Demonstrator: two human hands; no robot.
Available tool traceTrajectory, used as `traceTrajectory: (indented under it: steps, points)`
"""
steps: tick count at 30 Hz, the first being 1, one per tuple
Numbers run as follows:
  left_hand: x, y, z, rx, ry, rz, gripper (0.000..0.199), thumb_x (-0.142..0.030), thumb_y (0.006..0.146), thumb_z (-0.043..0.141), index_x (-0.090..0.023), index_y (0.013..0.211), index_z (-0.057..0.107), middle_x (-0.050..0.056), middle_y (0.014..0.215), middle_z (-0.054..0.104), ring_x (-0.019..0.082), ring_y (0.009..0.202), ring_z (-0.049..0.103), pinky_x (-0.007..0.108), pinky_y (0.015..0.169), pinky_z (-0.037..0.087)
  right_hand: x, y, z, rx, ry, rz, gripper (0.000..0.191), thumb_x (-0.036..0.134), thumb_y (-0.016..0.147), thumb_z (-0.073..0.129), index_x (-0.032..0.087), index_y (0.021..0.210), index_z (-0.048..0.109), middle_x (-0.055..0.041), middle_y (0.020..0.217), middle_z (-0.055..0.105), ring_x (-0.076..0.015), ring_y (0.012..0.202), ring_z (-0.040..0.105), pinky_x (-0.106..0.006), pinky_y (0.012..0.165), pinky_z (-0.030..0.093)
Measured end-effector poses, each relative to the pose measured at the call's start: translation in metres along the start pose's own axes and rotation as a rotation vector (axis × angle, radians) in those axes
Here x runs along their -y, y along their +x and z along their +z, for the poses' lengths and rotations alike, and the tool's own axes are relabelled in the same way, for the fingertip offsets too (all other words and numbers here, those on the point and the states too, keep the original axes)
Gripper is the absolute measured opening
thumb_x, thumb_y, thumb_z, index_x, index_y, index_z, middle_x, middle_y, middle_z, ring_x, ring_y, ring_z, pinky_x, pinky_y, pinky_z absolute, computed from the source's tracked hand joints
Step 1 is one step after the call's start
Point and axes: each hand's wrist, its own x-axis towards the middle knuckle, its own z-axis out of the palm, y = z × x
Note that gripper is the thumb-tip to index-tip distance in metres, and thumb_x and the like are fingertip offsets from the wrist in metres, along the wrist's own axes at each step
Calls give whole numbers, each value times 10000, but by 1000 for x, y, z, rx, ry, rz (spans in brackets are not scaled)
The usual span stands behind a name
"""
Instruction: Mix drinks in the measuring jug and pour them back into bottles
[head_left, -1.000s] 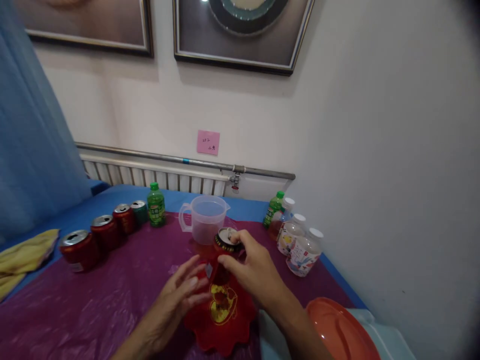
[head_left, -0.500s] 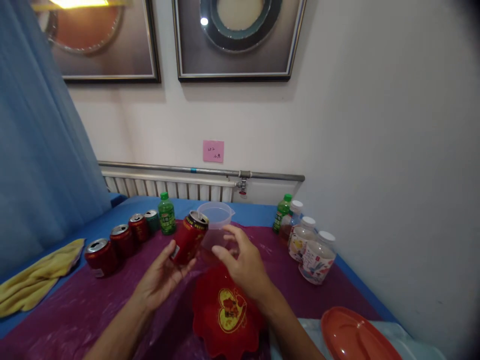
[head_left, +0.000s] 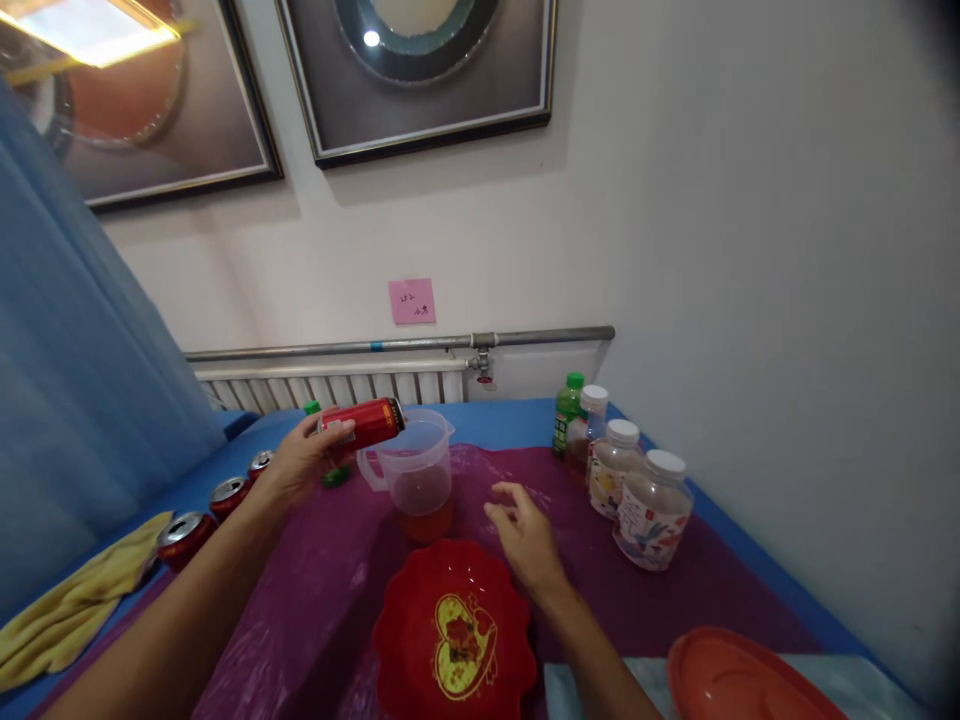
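My left hand [head_left: 304, 455] grips a red can [head_left: 367, 424], tilted nearly level, its top end at the rim of a clear plastic pitcher [head_left: 420, 470]. Reddish-brown liquid lies in the bottom of the pitcher. To the pitcher's right, my right hand [head_left: 523, 530] hangs above the purple sheet with fingers apart and nothing in them. A red scalloped dish [head_left: 405, 640] with a yellow heart print sits in front of the pitcher. Whether liquid leaves the can is too small to tell.
Red cans [head_left: 185, 540] line the left, beside a yellow cloth [head_left: 82, 600]. A green bottle stands partly hidden behind my left hand. On the right are a green-capped bottle [head_left: 568, 415] and white-lidded jars [head_left: 654, 515]. An orange dish [head_left: 739, 675] lies at the lower right.
The can has moved up from in front of the pitcher and tipped from a slant to nearly level at its rim. My right hand has moved right and down. The view has shifted and tilted.
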Motion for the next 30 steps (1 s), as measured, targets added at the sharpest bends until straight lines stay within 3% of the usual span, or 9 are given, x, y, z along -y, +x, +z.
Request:
traceTrajectory:
  steps: [8,11,15,21,30]
  points:
    - [1,7,28,-50,260,200,729,-293,591,801,-155,1273,581,62,938,691,163,775,650,257,693,516,-2,-2,0,56,-95,-98,236,264,798,514,196,1000,617,-82,989,688,-211,808,690,-336,690,553]
    - [8,6,43,-89,525,350,709,-367,604,771,-171,1264,601,58,953,682,217,865,643,345,820,514,-6,-2,-1,61,-120,-109,237,239,800,514,195,1011,612,-79,997,678,-199,793,687,-330,692,549]
    - [24,5,61,-138,840,514,661,-405,643,721,-164,1248,611,113,1185,648,288,1104,592,423,996,437,-10,-1,-1,72,-146,-113,232,209,800,519,197,1015,605,-80,1023,673,-179,772,686,-313,697,545]
    - [44,2,72,-176,1026,571,650,-424,656,699,-143,1233,598,145,1187,626,324,1140,572,472,1009,422,-12,-2,-1,89,-174,-96,239,181,808,518,191,1035,594,-83,1030,663,-174,772,684,-307,700,538]
    - [41,1,73,-128,1043,560,621,-388,642,709,-152,1207,606,132,1185,630,311,1145,562,439,989,436,-10,-4,0,129,-223,-67,253,131,805,533,184,1045,593,-85,1031,653,-167,756,675,-306,709,521]
